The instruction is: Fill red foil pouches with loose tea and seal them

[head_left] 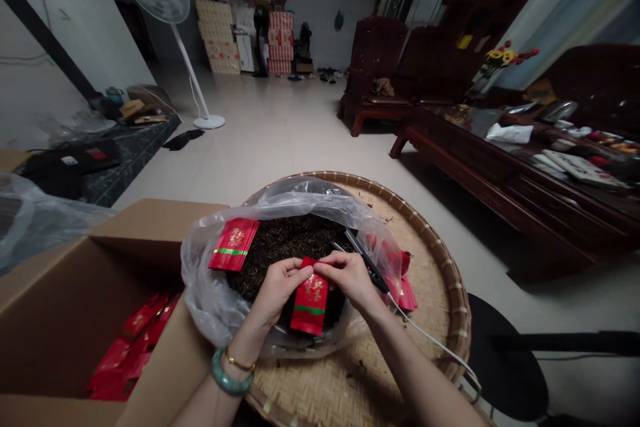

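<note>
Between the fingertips of both hands is a small red tea packet (310,307) with gold characters and a green stripe. My left hand (283,287), with a green bangle at the wrist, pinches its upper left edge. On the upper right edge, my right hand (353,277) pinches it too. Below and behind them, loose dark tea leaves (285,240) fill a clear plastic bag (210,307). A stack of red packets (234,243) lies on the bag's left side. Beside my right hand rests a black corded tool (373,267), a hair straightener by its look, partly hidden.
A round woven bamboo tray (420,340) bears the bag; more red packets (406,293) lie at its right. An open cardboard box (160,220) on the left holds several red packets (133,347). The tool's white cord (435,340) crosses the tray's rim. A wooden table (460,173) stands right.
</note>
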### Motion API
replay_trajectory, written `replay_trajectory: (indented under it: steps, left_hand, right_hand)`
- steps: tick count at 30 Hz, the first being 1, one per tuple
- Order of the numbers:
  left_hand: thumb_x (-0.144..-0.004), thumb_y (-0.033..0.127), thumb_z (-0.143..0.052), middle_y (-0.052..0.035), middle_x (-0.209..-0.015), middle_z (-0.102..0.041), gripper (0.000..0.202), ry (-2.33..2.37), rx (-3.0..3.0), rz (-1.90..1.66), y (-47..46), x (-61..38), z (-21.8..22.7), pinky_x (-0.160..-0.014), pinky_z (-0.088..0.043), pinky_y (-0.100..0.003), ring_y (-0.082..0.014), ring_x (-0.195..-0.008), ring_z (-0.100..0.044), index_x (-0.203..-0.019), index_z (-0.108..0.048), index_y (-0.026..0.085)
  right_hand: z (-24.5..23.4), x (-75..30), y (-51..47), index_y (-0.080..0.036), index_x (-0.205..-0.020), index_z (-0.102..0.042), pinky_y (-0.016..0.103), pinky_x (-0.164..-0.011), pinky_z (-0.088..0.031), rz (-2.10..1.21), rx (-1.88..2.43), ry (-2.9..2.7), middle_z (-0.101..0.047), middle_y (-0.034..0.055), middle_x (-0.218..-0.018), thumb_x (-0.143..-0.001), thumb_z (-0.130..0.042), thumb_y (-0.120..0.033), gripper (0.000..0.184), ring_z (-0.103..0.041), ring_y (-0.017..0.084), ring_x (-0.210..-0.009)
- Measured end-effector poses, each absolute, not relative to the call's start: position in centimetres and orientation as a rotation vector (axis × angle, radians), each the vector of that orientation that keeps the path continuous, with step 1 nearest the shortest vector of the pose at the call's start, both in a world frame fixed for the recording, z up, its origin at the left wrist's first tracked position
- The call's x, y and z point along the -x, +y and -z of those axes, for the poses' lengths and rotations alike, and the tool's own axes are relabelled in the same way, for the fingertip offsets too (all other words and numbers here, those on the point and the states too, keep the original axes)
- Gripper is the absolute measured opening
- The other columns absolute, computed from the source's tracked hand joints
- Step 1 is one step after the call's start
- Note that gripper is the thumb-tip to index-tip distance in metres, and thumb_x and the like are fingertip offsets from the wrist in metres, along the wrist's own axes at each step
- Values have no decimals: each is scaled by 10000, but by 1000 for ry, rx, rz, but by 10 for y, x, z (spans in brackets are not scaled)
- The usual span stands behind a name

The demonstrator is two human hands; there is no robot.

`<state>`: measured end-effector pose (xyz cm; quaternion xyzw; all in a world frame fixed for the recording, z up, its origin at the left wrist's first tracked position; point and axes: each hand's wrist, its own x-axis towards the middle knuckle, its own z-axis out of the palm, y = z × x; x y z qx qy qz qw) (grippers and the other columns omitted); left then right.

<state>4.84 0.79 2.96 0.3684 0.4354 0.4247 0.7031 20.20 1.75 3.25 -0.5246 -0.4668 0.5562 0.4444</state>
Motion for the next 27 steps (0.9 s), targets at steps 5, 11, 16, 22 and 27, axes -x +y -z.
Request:
replay_trajectory:
  steps: [5, 11, 16, 22, 27]
  left_hand:
    - [-501, 345, -853, -28, -649, -690, 413, 955, -798, -841, 3, -55, -27, -546, -466, -209, -118, -546, -601, -778, -681, 92]
    - [-477, 369, -854, -58, -650, -716, 447, 1014, -731, -865, 3, -60, -24, -566, -492, -235, -146, -557, -634, -776, -682, 85]
    - [-475, 370, -855, -75, -667, -728, 458, 1034, -706, -927, 4, -56, -24, -586, -510, -244, -162, -588, -659, -786, -681, 81]
    - [-487, 365, -853, -73, -693, -733, 437, 1021, -718, -964, 2, -55, -22, -598, -518, -241, -157, -606, -663, -779, -683, 88]
    - [-502, 374, -844, -67, -689, -730, 435, 1078, -784, -974, 2, -51, -20, -594, -507, -238, -152, -597, -646, -787, -689, 84]
  right_hand:
    - [-32, -201, 16, -150, -630, -711, 203, -363, -334, -1343, 1310, -1206, -589, -20, -475, -579, -754, -385, 245, -441, 77, -372]
    - [-29, -224, 22, -159, -873, -722, 259, -511, -467, -1075, 1380, -1394, -690, 41, -698, -714, -663, -422, 313, -584, 153, -560]
    - [-8, -259, 24, -175, -1189, -584, 461, -900, -449, -377, 1599, -1803, -635, 146, -1130, -781, -615, -309, 430, -565, 303, -1053]
    - [13, -273, 29, -150, -1244, -523, 449, -863, -472, -251, 1758, -1926, -629, 164, -1087, -748, -623, -239, 513, -575, 311, -1030]
    - [-20, -282, 22, -178, -1179, -590, 415, -877, -484, -633, 1516, -1809, -653, 119, -1119, -736, -653, -345, 478, -609, 271, -1022]
